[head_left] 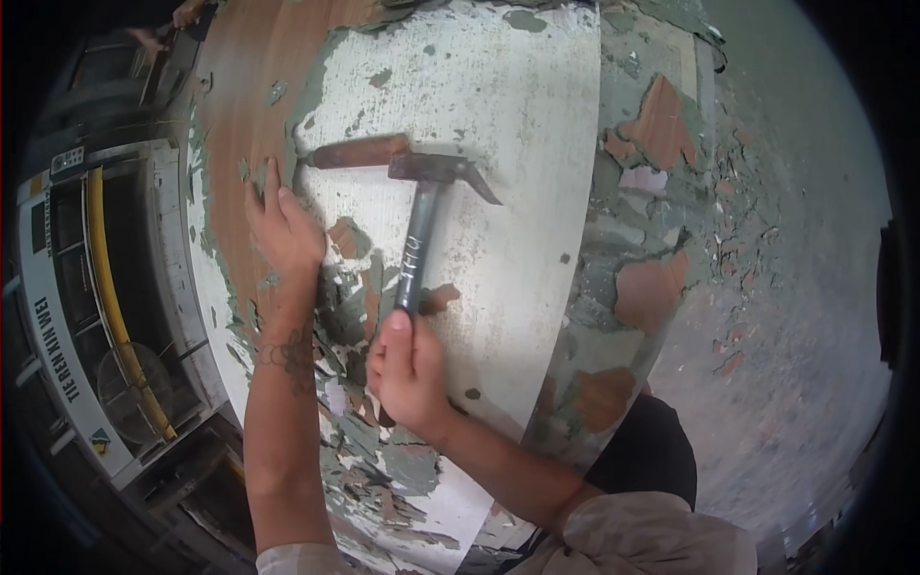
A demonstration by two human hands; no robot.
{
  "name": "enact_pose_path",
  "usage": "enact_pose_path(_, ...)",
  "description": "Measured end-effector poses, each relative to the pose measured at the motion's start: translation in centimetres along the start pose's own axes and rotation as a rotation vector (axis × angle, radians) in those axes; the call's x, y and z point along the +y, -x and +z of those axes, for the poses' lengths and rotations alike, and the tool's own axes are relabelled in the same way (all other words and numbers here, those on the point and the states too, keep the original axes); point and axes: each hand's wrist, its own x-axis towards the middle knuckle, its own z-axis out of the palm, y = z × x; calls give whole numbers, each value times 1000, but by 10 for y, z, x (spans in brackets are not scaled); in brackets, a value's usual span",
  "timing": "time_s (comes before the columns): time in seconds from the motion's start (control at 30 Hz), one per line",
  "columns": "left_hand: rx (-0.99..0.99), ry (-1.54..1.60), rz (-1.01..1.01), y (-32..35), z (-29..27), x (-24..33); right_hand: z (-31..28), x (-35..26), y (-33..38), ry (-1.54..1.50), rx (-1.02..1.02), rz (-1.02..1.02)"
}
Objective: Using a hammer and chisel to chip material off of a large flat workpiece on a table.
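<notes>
Your pale right sleeve (652,537) sits closest, and beyond it your right hand (410,369) grips the hammer (420,220). Your left hand (290,235), apparently holding nothing, rests extended fingers on the brown sheet (235,125), left of the bare white board (517,240). You seem to be stripping that sheet; next probably calls for driving the rusty blade (359,153) under its edge, fingers clear.

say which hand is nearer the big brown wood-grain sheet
Left: the left hand rests on the brown sheet; the right hand is to its right, gripping the hammer.
</notes>
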Motion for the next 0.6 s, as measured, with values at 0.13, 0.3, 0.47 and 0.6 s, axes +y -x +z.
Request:
enact_pose_path(0.13, 25, 13, 11, -1, 2, 6, -3, -12, -1, -58, 37, -50)
enact_pose_path(0.3, 41, 9, 20, 1, -1, -2, -13, -43, -7, -63, 78, 127)
enact_pose_path(0.47, 97, 229, -73, -2, -7, 7, -33, -69, -6, 218, 28, 11)
enact_pose_path(0.6, 220, 101, 109, 9, -26, 14, -80, -111, -7, 516, 6, -98)
